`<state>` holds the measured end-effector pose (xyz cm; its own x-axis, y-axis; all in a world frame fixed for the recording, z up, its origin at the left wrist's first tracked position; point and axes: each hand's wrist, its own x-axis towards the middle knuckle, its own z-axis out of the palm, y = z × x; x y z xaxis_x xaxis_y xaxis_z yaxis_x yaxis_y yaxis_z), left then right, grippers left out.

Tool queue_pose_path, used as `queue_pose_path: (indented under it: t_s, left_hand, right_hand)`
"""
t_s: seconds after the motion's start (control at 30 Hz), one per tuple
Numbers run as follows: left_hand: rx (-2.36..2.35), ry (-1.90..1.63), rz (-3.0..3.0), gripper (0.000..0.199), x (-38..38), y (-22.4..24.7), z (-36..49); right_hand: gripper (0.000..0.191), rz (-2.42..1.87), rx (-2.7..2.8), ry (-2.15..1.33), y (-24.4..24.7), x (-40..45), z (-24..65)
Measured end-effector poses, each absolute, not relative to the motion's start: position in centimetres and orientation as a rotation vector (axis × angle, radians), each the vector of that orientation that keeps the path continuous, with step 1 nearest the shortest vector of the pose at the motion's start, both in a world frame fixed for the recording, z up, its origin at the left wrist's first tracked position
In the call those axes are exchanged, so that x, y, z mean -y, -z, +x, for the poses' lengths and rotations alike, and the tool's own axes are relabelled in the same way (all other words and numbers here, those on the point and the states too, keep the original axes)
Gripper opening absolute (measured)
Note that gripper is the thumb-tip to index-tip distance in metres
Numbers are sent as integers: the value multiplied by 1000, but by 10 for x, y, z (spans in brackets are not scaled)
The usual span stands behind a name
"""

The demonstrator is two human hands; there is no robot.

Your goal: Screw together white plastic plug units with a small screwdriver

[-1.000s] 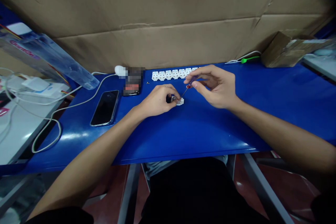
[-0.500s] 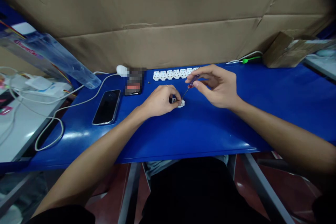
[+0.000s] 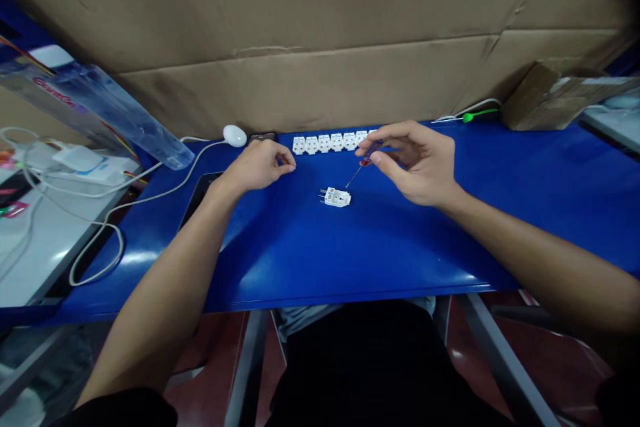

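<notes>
My right hand (image 3: 415, 163) holds a small screwdriver (image 3: 371, 152) with a purple and red handle, its tip pointing down just above a white plug part (image 3: 338, 197). This part lies on the blue table, its metal prongs facing left and its hollow side up. To the left, my left hand (image 3: 261, 165) is low over the table, thumb and fingertips together; whatever they pinch is too small to make out. Behind, several white plug parts (image 3: 324, 143) stand in a row, its right end partly behind my right hand.
A dark phone (image 3: 199, 195) lies partly under my left forearm, and another dark device (image 3: 263, 137) is behind my left hand. White cables (image 3: 150, 197) and a rounded white object (image 3: 235, 136) are at the left. A cardboard box (image 3: 537, 97) sits at the back right.
My left hand has let go of the white plug part and moved left and back, to where a small brass-coloured piece lay. My right hand with the screwdriver has barely moved.
</notes>
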<state>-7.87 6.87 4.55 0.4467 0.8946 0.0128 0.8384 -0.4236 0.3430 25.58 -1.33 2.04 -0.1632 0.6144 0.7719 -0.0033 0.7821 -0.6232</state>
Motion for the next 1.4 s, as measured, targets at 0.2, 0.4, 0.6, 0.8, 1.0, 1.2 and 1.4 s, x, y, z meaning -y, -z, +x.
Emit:
queue_pose_path:
  t_s: [0.2, 0.4, 0.6, 0.8, 1.0, 1.2, 1.4]
  left_hand:
    - [-1530, -235, 2478, 20, -69, -42, -81]
    - [-1683, -162, 2523, 19, -66, -44, -81]
    - [-1799, -149, 2522, 17, -58, -52, -76]
    - [-1808, -37, 2564, 15, -56, -54, -75]
    - [-1836, -62, 2552, 13, -60, -50, -81]
    - [-1698, -376, 2518, 17, -53, -52, -71]
    - [-1461, -358, 2431, 42, -7, -50, -16]
  right_hand:
    - [24, -480, 1662, -579, -23, 14, 255]
    - [23, -509, 1661, -570, -23, 15, 255]
    - [23, -491, 1659, -575, -21, 14, 255]
    - [24, -483, 1659, -594, -19, 13, 256]
    - [23, -497, 1657, -611, -19, 14, 256]
    - [24, -548, 1656, -628, -19, 14, 257]
    - [24, -535, 1652, -637, -19, 13, 256]
